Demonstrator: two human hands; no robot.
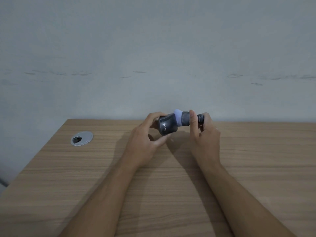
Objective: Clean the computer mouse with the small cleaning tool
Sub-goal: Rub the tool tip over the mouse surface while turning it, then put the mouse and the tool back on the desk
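My left hand point(147, 139) holds a dark grey computer mouse point(166, 124) with white lettering, lifted above the far edge of the wooden desk point(102, 177). My right hand point(205, 134) grips a small dark cleaning tool point(185, 120) by its handle. The tool's pale lilac brush head point(178, 117) presses against the right side of the mouse. The thumb of my right hand lies across the tool's body and hides part of it.
A round silver cable grommet point(82, 138) is set into the desk at the far left. A grey wall point(153, 57) rises directly behind the desk's far edge. The desk's left edge runs diagonally toward the near left.
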